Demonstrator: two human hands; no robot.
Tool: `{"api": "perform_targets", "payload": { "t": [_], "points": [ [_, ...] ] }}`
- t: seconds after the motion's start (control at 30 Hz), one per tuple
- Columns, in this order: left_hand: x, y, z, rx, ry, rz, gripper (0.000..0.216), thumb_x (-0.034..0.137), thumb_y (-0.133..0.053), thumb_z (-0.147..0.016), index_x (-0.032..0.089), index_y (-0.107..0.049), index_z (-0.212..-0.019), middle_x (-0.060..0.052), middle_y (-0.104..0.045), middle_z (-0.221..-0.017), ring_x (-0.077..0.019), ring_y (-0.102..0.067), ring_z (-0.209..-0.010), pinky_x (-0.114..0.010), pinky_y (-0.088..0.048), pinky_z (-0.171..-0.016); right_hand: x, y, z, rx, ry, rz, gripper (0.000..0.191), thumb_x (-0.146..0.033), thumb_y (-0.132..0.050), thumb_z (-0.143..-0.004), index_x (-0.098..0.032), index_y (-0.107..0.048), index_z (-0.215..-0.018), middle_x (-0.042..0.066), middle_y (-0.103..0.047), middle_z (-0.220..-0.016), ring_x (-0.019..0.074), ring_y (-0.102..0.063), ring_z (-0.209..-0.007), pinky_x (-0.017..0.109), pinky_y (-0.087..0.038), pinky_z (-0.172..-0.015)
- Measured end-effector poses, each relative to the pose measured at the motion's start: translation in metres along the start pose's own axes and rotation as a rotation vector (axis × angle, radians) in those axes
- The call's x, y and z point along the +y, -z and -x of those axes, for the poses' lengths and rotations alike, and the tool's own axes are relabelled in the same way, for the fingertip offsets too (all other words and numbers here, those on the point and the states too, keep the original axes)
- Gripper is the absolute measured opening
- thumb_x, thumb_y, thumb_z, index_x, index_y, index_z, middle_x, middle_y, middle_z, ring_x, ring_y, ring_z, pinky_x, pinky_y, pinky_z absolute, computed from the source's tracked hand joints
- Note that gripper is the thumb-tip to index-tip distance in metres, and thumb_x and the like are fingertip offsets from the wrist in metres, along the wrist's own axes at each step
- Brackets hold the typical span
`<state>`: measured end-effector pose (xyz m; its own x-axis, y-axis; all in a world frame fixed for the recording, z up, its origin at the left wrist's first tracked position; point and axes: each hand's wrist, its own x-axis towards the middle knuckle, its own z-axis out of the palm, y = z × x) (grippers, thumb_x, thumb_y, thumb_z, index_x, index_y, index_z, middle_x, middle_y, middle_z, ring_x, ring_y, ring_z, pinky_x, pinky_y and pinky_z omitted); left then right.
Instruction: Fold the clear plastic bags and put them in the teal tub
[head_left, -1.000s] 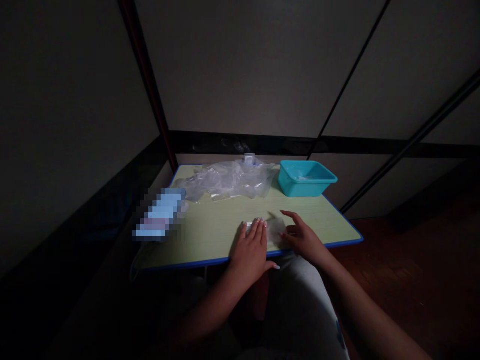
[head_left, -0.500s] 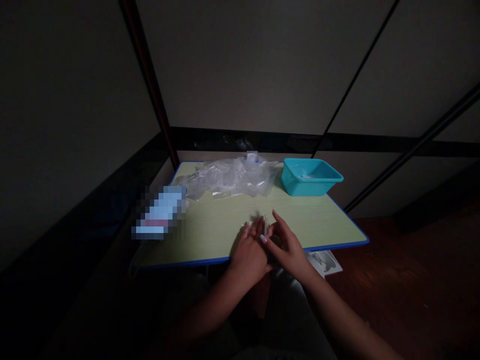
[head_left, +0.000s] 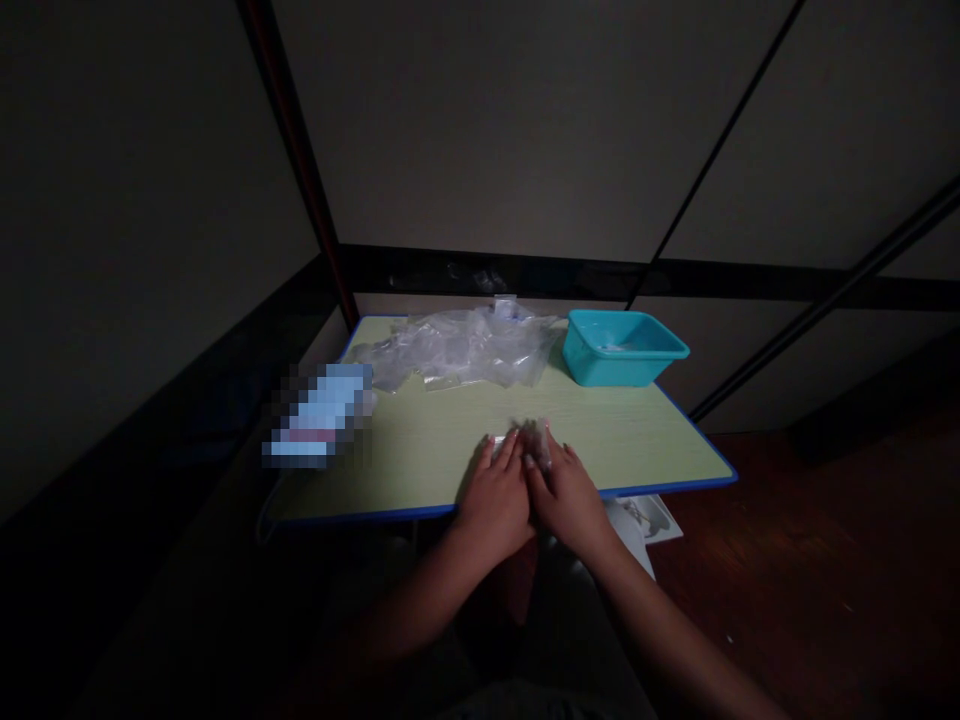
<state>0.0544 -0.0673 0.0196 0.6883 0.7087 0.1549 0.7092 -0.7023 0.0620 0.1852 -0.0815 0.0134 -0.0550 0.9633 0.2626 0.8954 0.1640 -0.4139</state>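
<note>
My left hand (head_left: 497,492) and my right hand (head_left: 566,492) lie side by side, fingers stretched flat, on the near part of a pale green table (head_left: 420,450). Both press on a small clear plastic bag (head_left: 534,436) that pokes out past the fingertips. The light is dim and the bag's outline is hard to make out.
A heap of clear plastic bags (head_left: 461,352) lies at the table's far side. To its right stands a teal tub (head_left: 619,347) near the far right corner. A blurred blue object (head_left: 319,415) sits at the left edge. Paper (head_left: 645,520) lies on the wooden floor.
My right hand swung in from the right over the small bag and now lies flat beside the left hand. The bag looks folded narrower than before.
</note>
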Motion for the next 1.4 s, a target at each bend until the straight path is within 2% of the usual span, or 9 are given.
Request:
{"api": "perform_targets", "payload": {
  "t": [0.13,0.2,0.37,0.6,0.93,1.07,1.17,1.27,1.4],
  "points": [
    [-0.002,0.004,0.007,0.047,0.016,-0.018,0.084,0.050,-0.055,-0.077,0.008,-0.024,-0.143,-0.015,-0.022,-0.150,-0.0257,-0.010,-0.141,-0.051,-0.003,-0.113,-0.003,0.000,-0.002,-0.027,-0.027,0.118,0.056,-0.014,-0.034,-0.086,-0.004,-0.029,-0.141,0.019,-0.036,-0.144,0.0233,-0.035,-0.132,0.045,-0.028,-0.107],
    [-0.005,0.004,0.015,0.081,0.058,-0.021,0.088,0.054,-0.055,-0.077,0.009,-0.020,-0.144,-0.015,-0.020,-0.151,-0.0256,-0.010,-0.141,-0.053,-0.001,-0.113,-0.005,0.000,0.000,-0.037,-0.037,0.174,0.060,-0.010,-0.034,-0.083,-0.002,-0.026,-0.142,0.019,-0.032,-0.145,0.0238,-0.032,-0.133,0.045,-0.028,-0.107],
    [-0.016,-0.002,0.037,0.115,0.142,-0.015,0.100,0.075,-0.046,-0.072,0.007,-0.026,-0.142,-0.018,-0.028,-0.147,-0.0302,-0.014,-0.140,-0.055,-0.001,-0.113,-0.010,-0.002,0.003,-0.030,-0.047,0.317,0.067,-0.004,-0.033,-0.077,-0.006,-0.023,-0.144,0.015,-0.025,-0.149,0.0242,-0.024,-0.137,0.054,-0.019,-0.107],
    [-0.021,-0.004,0.043,0.121,0.117,-0.008,0.096,0.075,-0.044,-0.074,0.009,-0.029,-0.142,-0.014,-0.029,-0.148,-0.0292,-0.015,-0.140,-0.054,-0.008,-0.113,-0.011,-0.003,0.001,-0.067,0.048,0.439,0.066,-0.007,-0.030,-0.082,-0.014,-0.019,-0.146,0.008,-0.015,-0.152,0.0214,-0.015,-0.140,0.058,-0.010,-0.108],
    [-0.021,-0.006,0.045,0.118,0.101,-0.003,0.096,0.076,-0.043,-0.074,0.009,-0.032,-0.141,-0.015,-0.029,-0.148,-0.0272,-0.017,-0.140,-0.050,-0.012,-0.113,-0.016,0.000,-0.011,-0.183,0.121,0.501,0.059,-0.010,-0.029,-0.085,-0.014,-0.027,-0.144,0.009,-0.023,-0.150,0.0220,-0.020,-0.139,0.058,-0.010,-0.109],
    [-0.021,-0.005,0.044,0.127,0.117,0.008,0.102,0.077,-0.044,-0.072,0.007,-0.022,-0.144,-0.015,-0.024,-0.149,-0.0277,-0.016,-0.140,-0.050,-0.014,-0.113,-0.020,0.005,-0.014,-0.228,0.142,0.507,0.057,-0.012,-0.028,-0.086,-0.012,-0.028,-0.143,0.011,-0.029,-0.147,0.0220,-0.025,-0.137,0.057,-0.013,-0.109],
    [-0.023,-0.002,0.041,0.144,0.077,0.015,0.098,0.074,-0.044,-0.075,0.012,-0.017,-0.146,-0.010,-0.019,-0.152,-0.0261,-0.013,-0.141,-0.051,-0.013,-0.112,-0.022,0.005,-0.016,-0.248,0.164,0.512,0.055,-0.013,-0.029,-0.087,-0.012,-0.032,-0.142,0.011,-0.030,-0.147,0.0226,-0.025,-0.137,0.056,-0.013,-0.109],
    [-0.024,-0.001,0.039,0.132,0.015,0.024,0.092,0.071,-0.043,-0.078,0.013,-0.020,-0.145,-0.009,-0.022,-0.151,-0.0236,-0.014,-0.141,-0.051,-0.010,-0.113,-0.026,0.004,-0.017,-0.259,0.168,0.500,0.054,-0.014,-0.029,-0.087,-0.011,-0.034,-0.141,0.012,-0.030,-0.146,0.0226,-0.024,-0.137,0.056,-0.011,-0.110],
    [-0.026,-0.001,0.038,0.122,0.016,0.028,0.088,0.069,-0.044,-0.079,0.012,-0.026,-0.143,-0.010,-0.026,-0.149,-0.0240,-0.018,-0.140,-0.050,-0.011,-0.113,-0.022,0.010,-0.019,-0.322,0.138,0.419,0.059,-0.010,-0.031,-0.084,-0.011,-0.029,-0.143,0.012,-0.025,-0.148,0.0230,-0.021,-0.138,0.057,-0.008,-0.110]
  ]
}}
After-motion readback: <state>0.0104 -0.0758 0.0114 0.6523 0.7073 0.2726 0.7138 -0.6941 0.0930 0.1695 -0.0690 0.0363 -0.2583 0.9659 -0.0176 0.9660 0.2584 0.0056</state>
